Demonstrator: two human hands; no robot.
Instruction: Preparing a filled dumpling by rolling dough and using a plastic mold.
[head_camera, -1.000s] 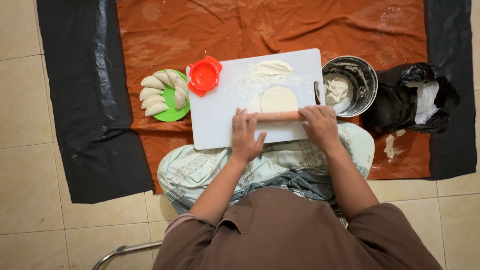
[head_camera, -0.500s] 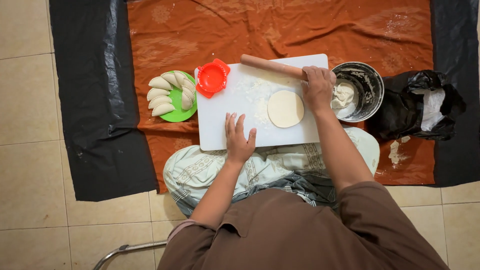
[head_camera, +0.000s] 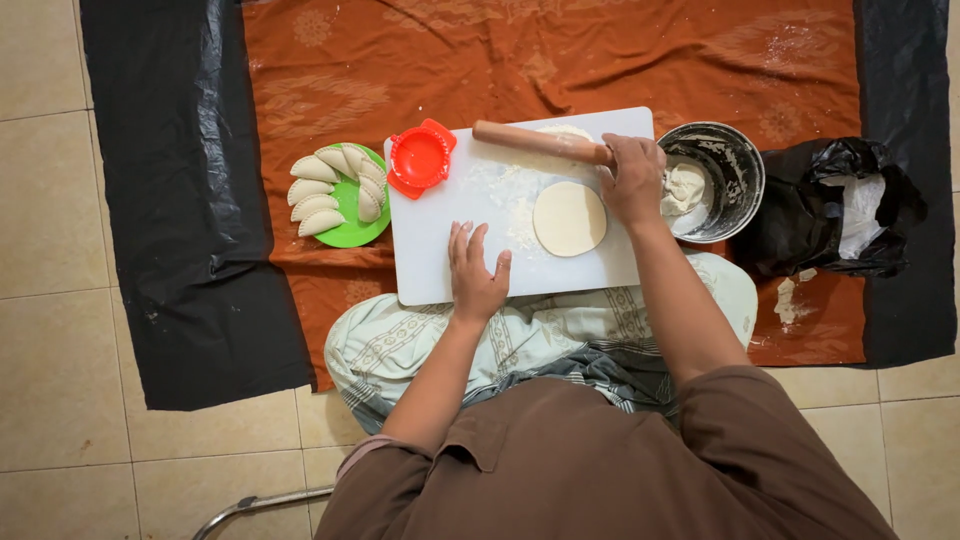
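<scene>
- Your wooden rolling pin (head_camera: 541, 142) lies tilted across the white board's (head_camera: 440, 250) far edge.
- Your flat round dough disc (head_camera: 569, 218) rests just below it.

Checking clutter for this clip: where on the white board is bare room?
On the white cutting board, the patch between the red dumpling press and left hand is free. Crowded: the far right, with wooden rolling pin, right hand and flat dough round.

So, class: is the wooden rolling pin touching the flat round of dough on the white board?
Apart. The head view shows the rolling pin at the board's far edge, with bare floured board between it and the dough round.
</scene>
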